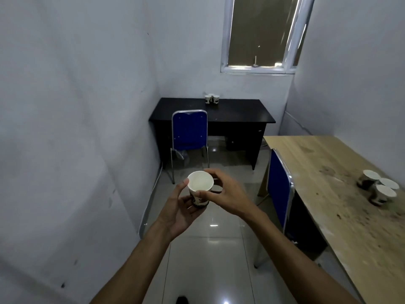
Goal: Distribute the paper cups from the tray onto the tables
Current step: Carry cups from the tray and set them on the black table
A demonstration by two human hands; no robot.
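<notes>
A white paper cup [200, 183] with a dark printed lower part is held upright in front of me, above the tiled floor. My left hand [179, 207] grips it from the left and below. My right hand [230, 194] rests its thumb on that cup's right side. Its fingers curl round a second paper cup [217, 188], which is mostly hidden behind the first. Three cups [212, 98] stand together at the back of the black desk [241, 115]. Three more cups [379, 187] are grouped on the wooden table [317, 167] at the right. No tray is in view.
A blue chair [189, 130] is pushed in at the black desk. Another blue chair [279, 189] stands at the wooden table's left edge. Grey walls close in on the left and the right, with a window [260, 34] above the desk. Glossy tiled floor [208, 249] runs between me and the desk.
</notes>
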